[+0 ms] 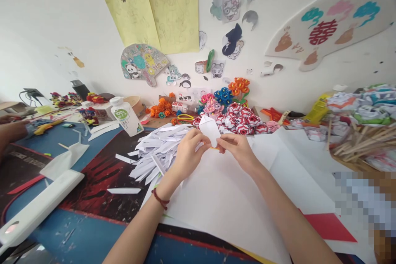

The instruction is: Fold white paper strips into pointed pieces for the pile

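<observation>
A small folded white paper (209,131) is held up near the middle of the view, its top pointed. My left hand (193,148) pinches its lower left edge, with a dark red cord round the wrist. The fingers of my right hand (236,148) are closed on its lower right edge. A bit of orange shows under the paper between my fingertips. Large white sheets (222,198) lie beneath both hands. Just left of my left hand is a heap of folded white paper strips (161,148).
Red and white paper flowers (239,119) stand behind my hands. A white bottle (126,117) is at the back left, a long white device (43,206) at the front left. Wooden sticks (352,140) lie at the right. Another person's hand (12,128) shows at the far left.
</observation>
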Tool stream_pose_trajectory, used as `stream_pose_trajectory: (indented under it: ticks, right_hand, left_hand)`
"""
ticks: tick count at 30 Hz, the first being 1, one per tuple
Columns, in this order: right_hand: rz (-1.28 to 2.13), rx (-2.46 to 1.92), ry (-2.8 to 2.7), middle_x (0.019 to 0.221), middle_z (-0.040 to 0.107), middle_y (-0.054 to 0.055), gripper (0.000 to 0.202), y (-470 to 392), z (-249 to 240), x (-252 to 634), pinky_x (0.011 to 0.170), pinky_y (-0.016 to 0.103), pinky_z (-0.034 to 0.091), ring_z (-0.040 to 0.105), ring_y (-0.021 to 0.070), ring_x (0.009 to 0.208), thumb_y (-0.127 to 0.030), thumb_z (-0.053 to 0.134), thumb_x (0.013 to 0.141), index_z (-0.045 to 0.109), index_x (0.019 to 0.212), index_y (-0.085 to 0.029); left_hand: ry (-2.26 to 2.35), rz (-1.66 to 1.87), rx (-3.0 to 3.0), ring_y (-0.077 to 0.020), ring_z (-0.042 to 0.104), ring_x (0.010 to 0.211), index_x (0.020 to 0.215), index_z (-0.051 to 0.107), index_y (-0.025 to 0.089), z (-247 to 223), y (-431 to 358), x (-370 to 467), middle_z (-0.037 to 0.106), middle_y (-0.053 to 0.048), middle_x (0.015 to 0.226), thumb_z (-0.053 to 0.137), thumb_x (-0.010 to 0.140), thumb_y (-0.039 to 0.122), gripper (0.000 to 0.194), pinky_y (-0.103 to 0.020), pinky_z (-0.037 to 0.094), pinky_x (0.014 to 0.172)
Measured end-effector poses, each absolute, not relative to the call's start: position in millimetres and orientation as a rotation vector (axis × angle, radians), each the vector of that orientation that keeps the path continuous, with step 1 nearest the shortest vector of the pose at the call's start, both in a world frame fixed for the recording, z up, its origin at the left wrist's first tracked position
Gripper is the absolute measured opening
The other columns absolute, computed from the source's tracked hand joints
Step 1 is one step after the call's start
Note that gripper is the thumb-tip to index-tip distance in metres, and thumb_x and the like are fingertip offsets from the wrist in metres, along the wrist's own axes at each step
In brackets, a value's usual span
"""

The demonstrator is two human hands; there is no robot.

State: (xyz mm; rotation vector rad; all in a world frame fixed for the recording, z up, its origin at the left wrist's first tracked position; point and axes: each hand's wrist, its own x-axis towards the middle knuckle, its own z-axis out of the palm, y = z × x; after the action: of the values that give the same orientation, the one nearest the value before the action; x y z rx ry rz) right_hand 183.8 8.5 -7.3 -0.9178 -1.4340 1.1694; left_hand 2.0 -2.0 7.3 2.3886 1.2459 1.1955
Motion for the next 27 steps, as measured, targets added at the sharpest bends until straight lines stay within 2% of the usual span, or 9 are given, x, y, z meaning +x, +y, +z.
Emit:
stream_pose_trajectory:
  ticks: [2, 6, 13, 22, 27]
  right_hand:
    - [1.16, -0.919, -1.425, 0.06, 0.06, 0.001, 0.025, 7, -6, 183, 0.058, 0.027, 0.043, 0.053, 0.0126, 0.057, -0.039, 0.066, 0.078, 0.067, 0.071, -0.015]
    - [1.161, -0.909, -1.401, 0.059, 0.061, 0.001, 0.023, 6, -6, 181, 0.057, 0.026, 0.044, 0.053, 0.0122, 0.055, -0.037, 0.068, 0.077, 0.069, 0.073, -0.014]
    - [1.23, -0.895, -1.373, 0.064, 0.066, 0.003, 0.02, 5, -8, 177, 0.054, 0.026, 0.043, 0.057, 0.0124, 0.055, -0.033, 0.071, 0.075, 0.073, 0.077, -0.014]
    - [1.317, -0.905, -1.38, 0.082, 0.072, 0.01, 0.024, 5, -11, 175, 0.054, 0.027, 0.046, 0.065, 0.0167, 0.06, -0.034, 0.07, 0.075, 0.071, 0.086, -0.012]
    - [1.341, -0.902, -1.422, 0.082, 0.072, 0.009, 0.026, 6, -12, 174, 0.055, 0.027, 0.046, 0.065, 0.0161, 0.06, -0.032, 0.069, 0.076, 0.07, 0.093, -0.012]
  left_hand:
    - [1.246, 1.23, 2.269, -0.0143, 0.05, 0.077, 0.089, 0.061, 0.019, 9, -2, 3, 0.055, -0.003, 0.088, 0.059, 0.086, 0.024, 0.006, -0.025, 0.041, 0.07]
    - [1.255, 1.311, 2.119, -0.0122, 0.047, 0.07, 0.098, 0.056, 0.02, 8, -2, 5, 0.056, -0.002, 0.091, 0.06, 0.084, 0.024, 0.015, -0.024, 0.04, 0.065]
    - [1.208, 1.288, 1.998, -0.0113, 0.053, 0.069, 0.09, 0.057, 0.019, 4, -2, 7, 0.061, -0.001, 0.085, 0.054, 0.088, 0.025, 0.007, -0.022, 0.04, 0.061]
    - [1.187, 1.413, 1.903, -0.0107, 0.054, 0.067, 0.09, 0.058, 0.017, 4, -6, 13, 0.059, 0.0, 0.076, 0.054, 0.085, 0.017, 0.006, -0.022, 0.044, 0.065]
    - [1.198, 1.386, 1.929, -0.0105, 0.054, 0.066, 0.089, 0.059, 0.017, 4, -6, 13, 0.056, 0.001, 0.071, 0.055, 0.084, 0.016, 0.006, -0.022, 0.044, 0.066]
